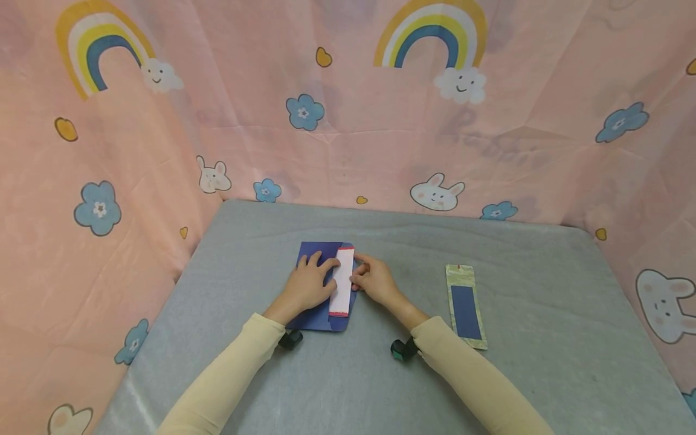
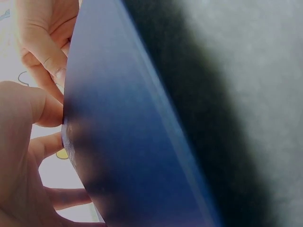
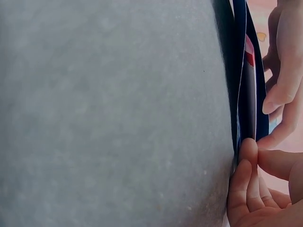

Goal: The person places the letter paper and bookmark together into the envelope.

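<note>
The strip (image 1: 342, 283) lies along the right side of the blue folder (image 1: 322, 247). On the folder, the left hand (image 1: 307, 285) rests with fingers spread, reaching the strip; at the folder's right edge, the right hand (image 1: 376, 281) pinches the strip's edge.

Deep blue-violet colours the folder (image 1: 315, 320) at the frame's centre; the strip (image 1: 341, 281) on it is white with red ends. Right of centre, a mottled pale-green card (image 1: 461, 276) bears a dark blue rectangle (image 1: 466, 311). The table cover (image 1: 544, 338) is grey, the sleeves (image 1: 228, 380) cream, the backdrop (image 1: 348, 151) pink (printed with striped rainbows (image 1: 429, 15), blue flowers (image 1: 305, 112), white rabbits (image 1: 437, 196) and mustard hearts (image 1: 323, 57)).
</note>
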Tool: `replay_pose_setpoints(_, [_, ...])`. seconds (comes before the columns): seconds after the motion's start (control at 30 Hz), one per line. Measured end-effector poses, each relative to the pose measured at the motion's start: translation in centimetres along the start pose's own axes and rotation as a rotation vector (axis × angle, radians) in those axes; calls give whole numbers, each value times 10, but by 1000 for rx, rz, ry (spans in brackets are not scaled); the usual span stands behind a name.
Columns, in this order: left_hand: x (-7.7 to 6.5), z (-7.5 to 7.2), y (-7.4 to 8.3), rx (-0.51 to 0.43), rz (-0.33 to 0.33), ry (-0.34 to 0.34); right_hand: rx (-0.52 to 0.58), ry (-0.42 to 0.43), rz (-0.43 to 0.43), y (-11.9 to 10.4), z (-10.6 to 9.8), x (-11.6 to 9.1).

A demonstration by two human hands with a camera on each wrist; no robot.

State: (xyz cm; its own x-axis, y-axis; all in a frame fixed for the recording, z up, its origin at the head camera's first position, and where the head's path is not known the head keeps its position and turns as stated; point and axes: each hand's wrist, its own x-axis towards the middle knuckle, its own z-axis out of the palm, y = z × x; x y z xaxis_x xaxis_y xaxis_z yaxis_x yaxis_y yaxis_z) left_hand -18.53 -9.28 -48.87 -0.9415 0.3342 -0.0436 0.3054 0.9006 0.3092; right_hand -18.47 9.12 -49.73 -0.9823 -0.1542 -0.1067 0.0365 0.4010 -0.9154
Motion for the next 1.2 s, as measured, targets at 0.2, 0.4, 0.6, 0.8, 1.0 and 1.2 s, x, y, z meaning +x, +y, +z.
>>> replay_pose_setpoints(0.2, [0,0,0,4,-1,-3,-17,10,-3,0,1,1])
replay_pose_setpoints(0.4, [0,0,0,5,-3,-7,-47,13,-14,0,3,2])
replay_pose_setpoints(0.6, [0,0,0,6,-4,-6,-59,13,-20,0,4,3])
replay_pose_setpoints(0.8, [0,0,0,8,-5,-10,-71,17,-23,0,4,4])
replay_pose_setpoints(1.0, [-1,-2,1,-3,-11,-19,-79,15,-31,-1,6,5])
replay_pose_setpoints(1.2, [-2,-2,2,-11,-5,-6,-99,15,-34,0,7,6])
